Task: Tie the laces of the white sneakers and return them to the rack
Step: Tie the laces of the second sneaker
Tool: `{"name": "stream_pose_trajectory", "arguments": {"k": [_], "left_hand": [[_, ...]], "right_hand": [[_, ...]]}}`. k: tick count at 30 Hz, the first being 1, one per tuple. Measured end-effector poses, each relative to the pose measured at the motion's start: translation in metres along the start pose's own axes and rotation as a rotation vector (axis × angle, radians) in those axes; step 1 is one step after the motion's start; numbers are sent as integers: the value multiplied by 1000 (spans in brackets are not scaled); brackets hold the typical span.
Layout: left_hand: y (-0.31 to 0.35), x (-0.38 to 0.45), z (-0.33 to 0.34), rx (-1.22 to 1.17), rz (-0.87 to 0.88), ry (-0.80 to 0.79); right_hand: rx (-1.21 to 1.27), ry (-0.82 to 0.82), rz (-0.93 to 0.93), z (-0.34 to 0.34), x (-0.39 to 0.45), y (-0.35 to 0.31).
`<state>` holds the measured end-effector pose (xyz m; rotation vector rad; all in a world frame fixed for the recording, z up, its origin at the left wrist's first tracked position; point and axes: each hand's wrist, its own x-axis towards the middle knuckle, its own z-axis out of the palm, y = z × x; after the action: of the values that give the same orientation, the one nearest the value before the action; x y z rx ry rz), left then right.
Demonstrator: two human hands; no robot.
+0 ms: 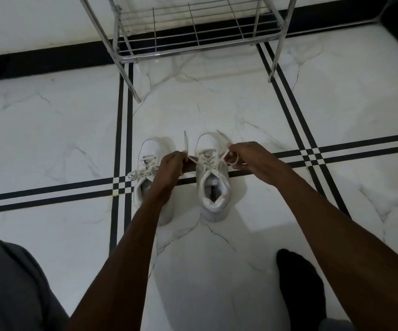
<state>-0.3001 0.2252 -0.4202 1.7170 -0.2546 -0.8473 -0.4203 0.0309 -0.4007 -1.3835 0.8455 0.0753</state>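
Two white sneakers stand side by side on the floor, toes pointing away from me. The left sneaker [149,161] carries a tied bow over its tongue, and my left forearm hides its heel. The right sneaker [212,177] has its lace pulled out to both sides. My left hand [170,167] pinches one lace end [185,144] between the two shoes. To the right of that shoe, my right hand [252,158] grips the other lace end, looped around its fingers. The metal shoe rack [193,37] stands beyond the shoes.
The floor is white marble tile [50,130] with black double lines. The rack's front legs [137,99] reach the floor just behind the shoes. My grey-clad knee [9,283] is at lower left and my foot in a black sock [298,278] at lower right.
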Motion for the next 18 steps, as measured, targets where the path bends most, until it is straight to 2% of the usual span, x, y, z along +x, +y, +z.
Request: {"name": "stream_pose_trajectory", "arguments": {"k": [3, 5, 8, 12, 16, 18], "left_hand": [[6, 5, 9, -144, -20, -49], [8, 7, 15, -203, -11, -52], [8, 6, 21, -132, 84, -24], [8, 5, 27, -11, 163, -13], [6, 7, 31, 33, 157, -50], [6, 7, 30, 74, 202, -64]], "right_hand": [[195, -65, -45, 8, -1, -5], [262, -51, -80, 14, -1, -7], [217, 13, -120, 24, 1, -5], [25, 9, -193, 32, 7, -1], [-3, -41, -146, 33, 8, -1], [0, -3, -118, 33, 9, -1]]}}
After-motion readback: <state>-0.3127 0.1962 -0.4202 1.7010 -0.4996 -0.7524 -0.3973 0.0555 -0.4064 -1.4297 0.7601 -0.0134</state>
